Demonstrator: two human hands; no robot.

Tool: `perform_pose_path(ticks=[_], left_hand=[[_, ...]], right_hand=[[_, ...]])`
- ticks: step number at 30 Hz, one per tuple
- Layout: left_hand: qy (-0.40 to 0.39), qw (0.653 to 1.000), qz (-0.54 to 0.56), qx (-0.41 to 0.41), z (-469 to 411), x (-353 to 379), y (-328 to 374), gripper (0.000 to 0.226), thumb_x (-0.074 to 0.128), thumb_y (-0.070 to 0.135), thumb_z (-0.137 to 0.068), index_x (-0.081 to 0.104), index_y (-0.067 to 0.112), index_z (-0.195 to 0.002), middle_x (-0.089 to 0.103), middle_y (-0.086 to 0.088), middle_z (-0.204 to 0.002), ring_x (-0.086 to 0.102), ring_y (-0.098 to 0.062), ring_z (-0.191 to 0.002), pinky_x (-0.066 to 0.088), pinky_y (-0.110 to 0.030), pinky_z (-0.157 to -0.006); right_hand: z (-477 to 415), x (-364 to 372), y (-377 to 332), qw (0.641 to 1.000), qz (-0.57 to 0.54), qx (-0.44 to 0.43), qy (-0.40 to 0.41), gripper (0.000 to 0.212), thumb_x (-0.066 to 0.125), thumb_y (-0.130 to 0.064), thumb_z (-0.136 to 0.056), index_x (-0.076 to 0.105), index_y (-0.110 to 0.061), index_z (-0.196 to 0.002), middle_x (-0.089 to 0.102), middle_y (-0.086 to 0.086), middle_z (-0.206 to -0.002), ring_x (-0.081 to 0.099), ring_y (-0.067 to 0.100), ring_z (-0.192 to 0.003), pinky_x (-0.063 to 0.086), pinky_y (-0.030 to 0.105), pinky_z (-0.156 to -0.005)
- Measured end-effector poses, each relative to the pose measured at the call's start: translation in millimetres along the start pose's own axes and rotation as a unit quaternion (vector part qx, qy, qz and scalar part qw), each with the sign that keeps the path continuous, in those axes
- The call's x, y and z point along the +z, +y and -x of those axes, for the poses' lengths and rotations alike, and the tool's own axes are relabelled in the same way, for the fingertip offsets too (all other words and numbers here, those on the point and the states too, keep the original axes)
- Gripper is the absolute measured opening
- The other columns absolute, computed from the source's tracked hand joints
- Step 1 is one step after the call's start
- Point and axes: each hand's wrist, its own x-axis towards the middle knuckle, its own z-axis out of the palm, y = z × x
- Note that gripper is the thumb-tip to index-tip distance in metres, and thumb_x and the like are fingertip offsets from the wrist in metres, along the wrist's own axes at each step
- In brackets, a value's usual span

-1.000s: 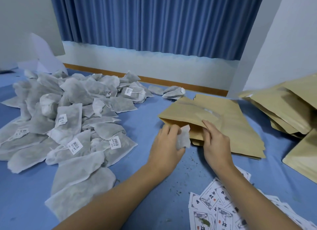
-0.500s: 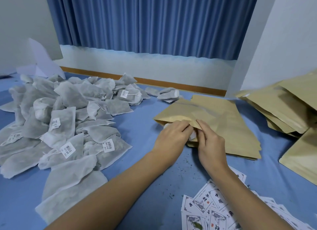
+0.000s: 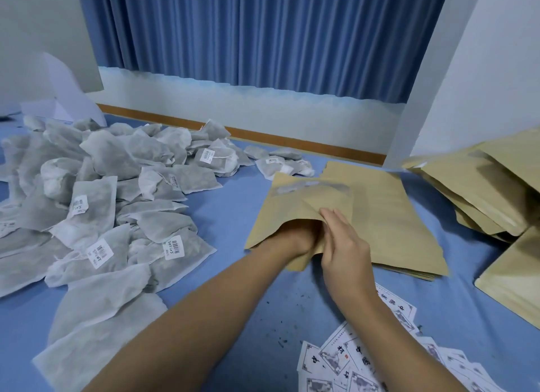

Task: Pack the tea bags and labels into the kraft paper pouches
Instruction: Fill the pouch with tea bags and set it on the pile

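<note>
Kraft pouch (image 3: pixel 309 204) lies just right of centre on the stack of flat pouches (image 3: pixel 403 222). Its long axis runs 7 to 1 o'clock, with the mouth toward 7 and the clear window strip at the far end. Left hand (image 3: pixel 296 239) is buried in the mouth past the knuckles; can't tell its grip. Right hand (image 3: pixel 344 251) pinches the pouch's upper lip, grip closed on it. Tea bags (image 3: pixel 102 204) are heaped at 9 o'clock, labels (image 3: pixel 347 362) at 5, all on a blue surface (image 3: pixel 233 216).

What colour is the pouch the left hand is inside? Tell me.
The pouch is tan kraft brown with a clear window strip; head view.
</note>
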Motion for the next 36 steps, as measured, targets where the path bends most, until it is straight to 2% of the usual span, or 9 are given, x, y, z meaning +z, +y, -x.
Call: perform_pose_path(ticks=[2, 6, 10, 13, 17, 20, 23, 30, 36], left_hand=[[0.014, 0.999, 0.045, 0.004, 13, 5, 6, 0.022, 0.044, 0.005, -0.097, 0.044, 0.02, -0.082, 0.049, 0.005, -0.082, 0.046, -0.014, -0.078, 0.035, -0.019, -0.08], [0.126, 0.992, 0.015, 0.013, 47, 5, -11, 0.015, 0.046, 0.025, -0.098, 0.059, 0.021, -0.104, 0.067, -0.001, -0.106, 0.06, -0.023, -0.099, 0.046, -0.034, -0.081], [0.264, 0.962, -0.027, -0.061, 70, -18, -10, 0.017, 0.049, 0.025, -0.09, 0.063, 0.018, -0.086, 0.065, 0.0, -0.075, 0.061, -0.029, -0.07, 0.041, -0.034, -0.057], [0.383, 0.909, -0.095, -0.133, 83, -31, -21, 0.015, 0.051, 0.026, -0.083, 0.064, 0.019, -0.08, 0.061, 0.001, -0.079, 0.059, -0.025, -0.074, 0.046, -0.042, -0.077], [0.16, 0.903, -0.165, -0.363, 97, -34, -56, 0.044, 0.049, 0.043, -0.089, 0.046, 0.033, -0.131, 0.019, -0.015, -0.16, 0.011, -0.038, -0.15, 0.002, -0.08, -0.104], [0.06, 0.879, -0.124, -0.457, 107, -36, -85, 0.06, 0.041, 0.045, -0.091, 0.029, 0.034, -0.148, -0.009, -0.013, -0.166, -0.014, -0.043, -0.15, -0.004, -0.083, -0.1], [0.056, 0.865, -0.092, -0.491, 106, -42, -92, 0.06, 0.048, 0.046, -0.089, 0.033, 0.03, -0.145, 0.006, -0.014, -0.164, 0.003, -0.042, -0.149, 0.016, -0.076, -0.103], [0.203, 0.926, 0.014, -0.319, 99, -23, -66, 0.028, 0.056, 0.003, -0.079, 0.059, 0.013, -0.105, 0.052, -0.011, -0.112, 0.053, -0.033, -0.104, 0.042, -0.038, -0.076], [0.365, 0.902, 0.226, -0.045, 89, -11, -9, 0.034, 0.068, -0.003, -0.08, 0.067, 0.009, -0.112, 0.066, -0.001, -0.113, 0.058, -0.012, -0.106, 0.04, -0.013, -0.094]], right_hand=[[-2, -2, 3, 1.0, 0.024, 0.0, 0.008, 0.03, 0.055, 0.005, -0.097, 0.065, 0.003, -0.126, 0.066, 0.018, -0.129, 0.054, 0.037, -0.132, 0.029, 0.016, -0.109], [-3, -3, 1, 0.999, 0.033, -0.002, -0.005, 0.029, 0.053, 0.002, -0.099, 0.064, 0.001, -0.126, 0.067, 0.016, -0.126, 0.05, 0.035, -0.135, 0.024, 0.008, -0.107], [-5, -3, 4, 0.999, 0.04, -0.01, -0.003, 0.028, 0.053, 0.004, -0.099, 0.062, -0.002, -0.125, 0.067, 0.017, -0.118, 0.05, 0.033, -0.133, 0.032, 0.021, -0.108], [-6, -4, 10, 0.998, 0.065, 0.003, 0.005, 0.029, 0.055, 0.005, -0.098, 0.062, -0.001, -0.125, 0.066, 0.02, -0.122, 0.049, 0.036, -0.134, 0.032, 0.025, -0.109], [-4, -5, 14, 0.997, 0.071, 0.009, 0.004, 0.025, 0.054, 0.004, -0.099, 0.062, -0.002, -0.122, 0.067, 0.02, -0.116, 0.051, 0.039, -0.131, 0.037, 0.033, -0.107], [-4, -4, 14, 0.997, 0.07, 0.013, -0.001, 0.024, 0.053, 0.003, -0.1, 0.062, -0.003, -0.122, 0.067, 0.018, -0.116, 0.049, 0.038, -0.134, 0.038, 0.032, -0.106], [-3, -4, 12, 0.997, 0.078, 0.024, -0.006, 0.027, 0.052, -0.001, -0.101, 0.062, -0.004, -0.126, 0.067, 0.013, -0.125, 0.045, 0.036, -0.139, 0.038, 0.034, -0.11], [-7, -7, 7, 0.998, 0.059, 0.025, -0.01, 0.019, 0.045, -0.002, -0.103, 0.061, -0.004, -0.112, 0.058, 0.006, -0.092, 0.058, 0.034, -0.106, 0.049, 0.042, -0.088], [-8, -11, 8, 0.996, 0.056, 0.065, -0.004, 0.029, 0.045, -0.008, -0.104, 0.062, -0.006, -0.128, 0.067, 0.01, -0.115, 0.058, 0.041, -0.119, 0.05, 0.045, -0.096]])
